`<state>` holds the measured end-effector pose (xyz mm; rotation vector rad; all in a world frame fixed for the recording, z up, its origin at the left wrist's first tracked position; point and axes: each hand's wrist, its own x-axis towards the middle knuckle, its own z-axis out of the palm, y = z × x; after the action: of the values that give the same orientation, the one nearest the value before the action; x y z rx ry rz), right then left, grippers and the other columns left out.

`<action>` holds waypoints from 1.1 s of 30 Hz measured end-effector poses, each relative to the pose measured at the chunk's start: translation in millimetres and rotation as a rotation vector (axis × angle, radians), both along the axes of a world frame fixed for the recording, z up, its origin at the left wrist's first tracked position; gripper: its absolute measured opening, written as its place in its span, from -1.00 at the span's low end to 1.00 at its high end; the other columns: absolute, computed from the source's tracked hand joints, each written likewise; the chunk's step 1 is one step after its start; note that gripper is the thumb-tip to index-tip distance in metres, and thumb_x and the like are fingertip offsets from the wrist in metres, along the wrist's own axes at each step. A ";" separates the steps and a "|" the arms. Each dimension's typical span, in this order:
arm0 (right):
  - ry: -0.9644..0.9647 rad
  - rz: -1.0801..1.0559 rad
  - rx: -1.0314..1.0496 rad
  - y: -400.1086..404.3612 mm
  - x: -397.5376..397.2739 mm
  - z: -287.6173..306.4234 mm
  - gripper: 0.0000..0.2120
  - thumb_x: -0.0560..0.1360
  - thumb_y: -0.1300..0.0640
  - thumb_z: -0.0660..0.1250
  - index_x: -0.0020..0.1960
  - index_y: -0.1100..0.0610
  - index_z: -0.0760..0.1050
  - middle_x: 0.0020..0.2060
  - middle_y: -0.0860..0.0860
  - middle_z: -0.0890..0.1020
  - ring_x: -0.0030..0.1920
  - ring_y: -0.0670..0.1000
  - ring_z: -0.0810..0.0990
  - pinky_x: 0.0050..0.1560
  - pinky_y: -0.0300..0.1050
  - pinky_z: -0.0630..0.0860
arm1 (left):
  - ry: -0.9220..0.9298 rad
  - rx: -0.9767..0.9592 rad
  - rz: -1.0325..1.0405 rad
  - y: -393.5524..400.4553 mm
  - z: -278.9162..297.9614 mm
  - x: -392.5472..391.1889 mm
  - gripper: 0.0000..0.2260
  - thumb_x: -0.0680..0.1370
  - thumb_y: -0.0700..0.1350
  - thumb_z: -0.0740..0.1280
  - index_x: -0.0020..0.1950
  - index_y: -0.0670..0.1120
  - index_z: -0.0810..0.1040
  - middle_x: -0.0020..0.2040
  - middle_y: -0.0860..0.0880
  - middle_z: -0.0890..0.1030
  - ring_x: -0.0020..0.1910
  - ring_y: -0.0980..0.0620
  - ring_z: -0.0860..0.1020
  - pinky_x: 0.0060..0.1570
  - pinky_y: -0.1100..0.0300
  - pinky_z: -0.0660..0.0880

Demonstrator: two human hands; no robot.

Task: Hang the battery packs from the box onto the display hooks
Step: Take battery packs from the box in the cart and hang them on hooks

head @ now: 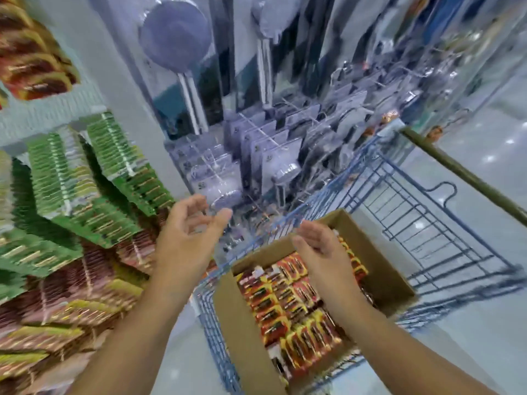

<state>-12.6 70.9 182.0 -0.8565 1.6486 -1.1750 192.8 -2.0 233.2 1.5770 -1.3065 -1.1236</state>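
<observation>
A brown cardboard box sits in a blue wire cart and is filled with several red and yellow battery packs. My right hand hovers over the far end of the box, fingers relaxed and holding nothing. My left hand is raised to the left of the box, palm turned inward, fingers loosely spread and empty. To the left, green battery packs and red ones hang in rows on the display. The hooks themselves are hidden by the packs. The whole view is blurred.
The blue wire cart stands between me and a rack of hanging shower heads in clear packaging. A pale shiny floor shows to the right. More red packs hang at the top left.
</observation>
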 end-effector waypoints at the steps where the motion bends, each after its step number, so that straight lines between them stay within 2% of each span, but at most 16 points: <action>1: 0.024 -0.029 0.034 5.6 -18.8 -11.0 -0.73 0.62 0.06 0.41 0.31 -0.02 0.53 0.18 -0.13 0.63 0.19 -0.20 0.59 0.18 -0.37 0.51 | -0.016 0.011 -0.023 -0.3 -10.6 -18.7 -0.57 0.48 0.21 0.47 0.29 0.11 0.52 0.21 0.16 0.59 0.16 0.16 0.61 0.14 0.10 0.54; 4: 0.066 -0.123 0.118 17.8 -67.5 -42.9 -0.73 0.62 0.07 0.43 0.30 0.03 0.55 0.17 -0.09 0.64 0.18 -0.18 0.59 0.12 -0.44 0.48 | -0.050 0.046 -0.088 -0.6 -47.8 -72.8 -0.61 0.53 0.17 0.47 0.31 0.14 0.51 0.22 0.20 0.57 0.18 0.17 0.59 0.10 0.15 0.51; 7: 0.160 -0.169 0.203 22.1 -105.0 -81.2 -0.67 0.59 -0.02 0.45 0.32 0.02 0.55 0.19 -0.10 0.64 0.19 -0.11 0.60 0.27 -0.17 0.52 | -0.114 0.079 -0.153 -2.2 -95.0 -118.9 -0.59 0.53 0.15 0.48 0.33 0.12 0.51 0.25 0.18 0.57 0.22 0.16 0.56 0.12 0.24 0.45; 8: 0.169 -0.173 0.230 22.2 -115.3 -94.3 -0.65 0.59 -0.05 0.45 0.33 0.01 0.54 0.19 -0.10 0.63 0.19 -0.11 0.60 0.25 -0.18 0.52 | -0.140 0.098 -0.170 -2.8 -113.9 -131.0 -0.59 0.53 0.15 0.49 0.33 0.11 0.51 0.27 0.16 0.56 0.24 0.15 0.55 0.13 0.23 0.44; 10: 0.189 -0.169 0.290 19.9 -134.2 -118.8 -0.65 0.59 -0.07 0.44 0.32 0.00 0.52 0.16 -0.10 0.62 0.12 -0.16 0.59 0.07 -0.37 0.48 | -0.218 0.160 -0.215 -4.2 -154.9 -149.9 -0.56 0.52 0.21 0.48 0.33 0.11 0.50 0.27 0.13 0.55 0.24 0.12 0.55 0.12 0.17 0.43; 11: 0.215 -0.170 0.312 17.5 -143.3 -132.4 -0.67 0.59 -0.09 0.43 0.30 -0.02 0.52 0.13 -0.10 0.62 0.10 -0.17 0.59 0.03 -0.39 0.47 | -0.260 0.186 -0.237 -4.7 -174.5 -157.6 -0.54 0.51 0.24 0.48 0.32 0.11 0.49 0.25 0.13 0.55 0.22 0.10 0.55 0.09 0.16 0.43; 14: 0.282 -0.161 0.342 7.2 -161.6 -171.2 -0.72 0.58 -0.12 0.42 0.23 -0.08 0.50 0.11 -0.11 0.62 0.10 -0.13 0.61 0.10 -0.19 0.51 | -0.375 0.249 -0.303 -7.4 -230.2 -175.8 -0.51 0.51 0.25 0.47 0.36 0.11 0.47 0.28 0.08 0.52 0.29 0.03 0.52 0.14 0.13 0.43; 17: 0.407 -0.113 0.376 -6.8 -171.9 -206.8 -0.67 0.60 -0.08 0.40 0.29 0.04 0.54 0.09 -0.08 0.56 0.13 -0.06 0.54 0.20 -0.05 0.49 | -0.534 0.234 -0.377 -12.3 -279.6 -193.2 -0.44 0.54 0.19 0.47 0.45 -0.02 0.48 0.39 -0.06 0.49 0.39 -0.08 0.46 0.29 0.09 0.39; 20: 0.589 -0.047 0.426 -22.3 -172.5 -239.2 -0.71 0.61 -0.08 0.38 0.19 0.10 0.57 0.05 0.01 0.58 0.15 0.08 0.56 0.21 0.02 0.50 | -0.690 0.222 -0.445 -19.8 -324.7 -210.2 -0.44 0.53 0.19 0.47 0.42 -0.06 0.50 0.36 -0.13 0.53 0.38 -0.17 0.47 0.30 0.02 0.43; 23: 0.783 0.028 0.530 -29.0 -162.8 -262.0 -0.57 0.62 -0.14 0.32 0.35 0.13 0.49 0.23 0.11 0.58 0.29 0.16 0.52 0.30 0.12 0.50 | -0.866 0.184 -0.531 -23.8 -359.2 -220.6 -0.44 0.56 0.19 0.43 0.45 -0.07 0.46 0.37 -0.13 0.52 0.37 -0.19 0.46 0.27 -0.06 0.48; 26: 0.871 0.097 0.627 -28.5 -154.6 -274.7 -0.43 0.63 -0.17 0.30 0.49 0.15 0.35 0.40 0.13 0.48 0.42 0.16 0.44 0.44 0.11 0.41 | -0.982 0.145 -0.572 -21.9 -378.2 -226.2 -0.39 0.59 0.14 0.41 0.56 -0.09 0.36 0.43 -0.14 0.47 0.41 -0.18 0.40 0.33 -0.07 0.43; 29: 0.946 0.123 0.685 -30.2 -154.0 -280.6 -0.37 0.65 -0.16 0.27 0.56 0.20 0.25 0.49 0.17 0.39 0.49 0.18 0.36 0.49 0.11 0.31 | -1.064 0.132 -0.588 -18.9 -386.8 -229.2 -0.32 0.58 0.12 0.45 0.58 -0.13 0.29 0.43 -0.16 0.42 0.40 -0.18 0.37 0.37 -0.05 0.39; 33: 0.956 0.129 0.716 -30.4 -152.5 -283.8 -0.25 0.65 -0.16 0.29 0.64 0.23 0.11 0.52 0.20 0.31 0.51 0.20 0.33 0.51 0.11 0.33 | -1.094 0.127 -0.619 -14.5 -392.4 -226.7 -0.21 0.54 0.11 0.50 0.61 -0.17 0.23 0.41 -0.18 0.36 0.36 -0.18 0.40 0.34 -0.07 0.41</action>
<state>-165.2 40.5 -101.8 -1.0736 2.4745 0.0444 -33.9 -16.5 -159.3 2.0383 -2.6042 -0.6217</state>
